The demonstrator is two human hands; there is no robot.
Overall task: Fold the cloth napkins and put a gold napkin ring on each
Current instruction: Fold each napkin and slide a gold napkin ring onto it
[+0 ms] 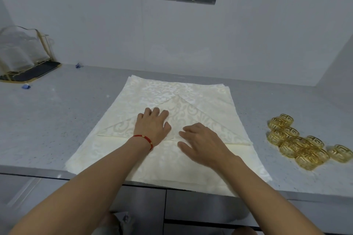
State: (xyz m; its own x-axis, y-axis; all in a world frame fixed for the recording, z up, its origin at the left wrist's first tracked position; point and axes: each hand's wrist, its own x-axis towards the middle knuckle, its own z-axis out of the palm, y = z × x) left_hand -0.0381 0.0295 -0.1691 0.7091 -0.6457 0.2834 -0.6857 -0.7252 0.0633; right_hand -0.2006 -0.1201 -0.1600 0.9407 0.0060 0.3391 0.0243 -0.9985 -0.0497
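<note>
Step in hand: the top napkin (191, 118) is folded into a triangle on the stack of napkins (122, 108), and the person appears to be flattening it before the next fold.
Left hand (152, 124): lies palm down on the left half of the triangle, fingers slightly spread and lightly bent, pressing the cloth; a red bracelet (145, 138) sits on the wrist.
Right hand (202, 143): rests just beside the left, fingers loosely extended, fingertips at the triangle's long folded edge near its middle; the grip holds nothing.
Doing it well: one hand should probably pin the middle while the other smooths outward along the fold, so the crease stays sharp and the sheets beneath do not shift.
Napkin position: directly under both hands, its apex pointing away from the person, its long edge running left to right.
Gold rings (303, 145): heaped on the table (47, 120) well to the right of the stack, apart from both hands and untouched.
Risk: the stack overhangs the table's near edge, so a hard push could drag it.
</note>
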